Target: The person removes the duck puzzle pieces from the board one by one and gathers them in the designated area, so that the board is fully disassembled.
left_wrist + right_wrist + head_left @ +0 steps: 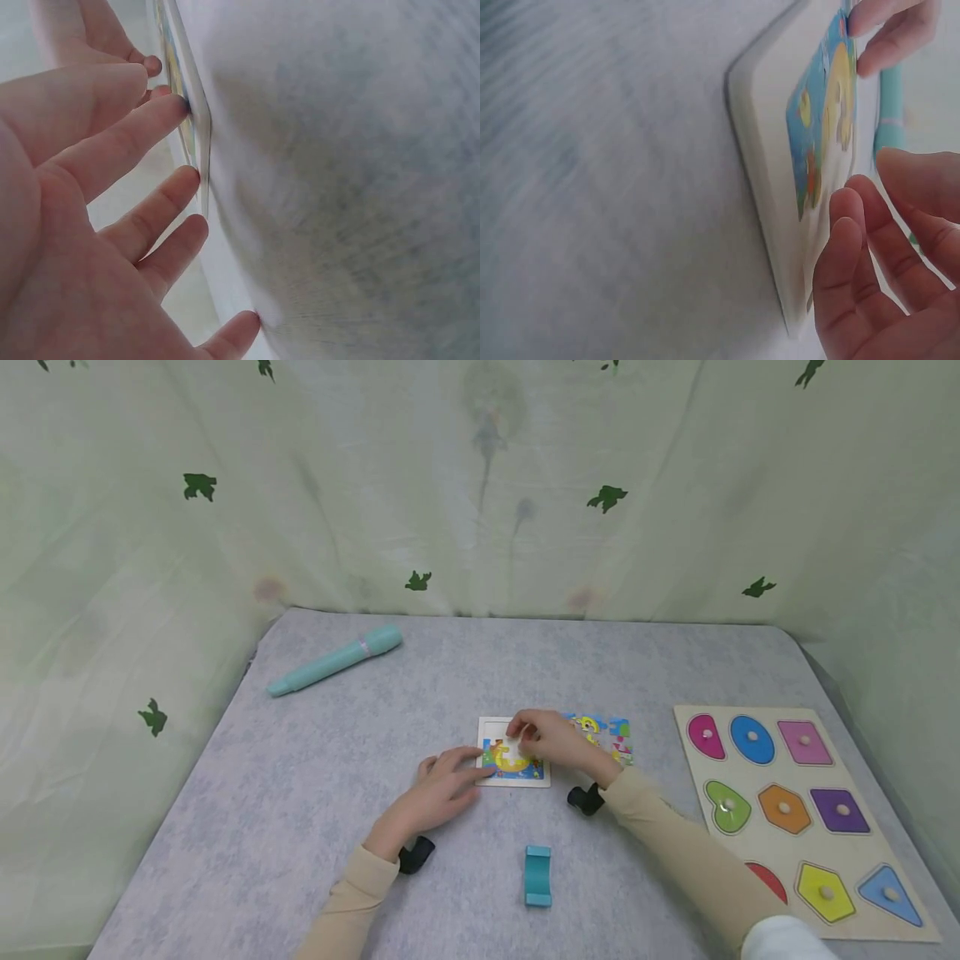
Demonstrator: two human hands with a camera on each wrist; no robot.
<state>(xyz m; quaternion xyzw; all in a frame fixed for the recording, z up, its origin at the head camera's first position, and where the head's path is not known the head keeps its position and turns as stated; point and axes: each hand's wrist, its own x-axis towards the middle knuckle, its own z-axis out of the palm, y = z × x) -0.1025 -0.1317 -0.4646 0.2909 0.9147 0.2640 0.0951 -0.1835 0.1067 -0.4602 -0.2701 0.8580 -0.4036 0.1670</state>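
A small framed jigsaw puzzle (513, 782) lies flat on the table, a yellow and blue picture partly filling its pale tray. Fingertips of my left hand (438, 792) touch the frame's left edge; in the left wrist view the fingers are spread and nearly straight. Over the upper right of the tray hovers my right hand (558, 741), its fingers bent and the thumb close to the index finger. In the right wrist view the thumb covers the index fingertip, so whether a piece is between them is hidden. Several loose puzzle pieces (621, 727) lie just right of the frame, partly behind the right hand.
A wooden shape board (693, 720) with knobbed coloured shapes lies at the right, partly under the right forearm. A teal pen-shaped object (333, 665) lies at the back left. Nearer the front is a teal curved block (537, 877). Black wrist cameras (417, 855) hang below both wrists.
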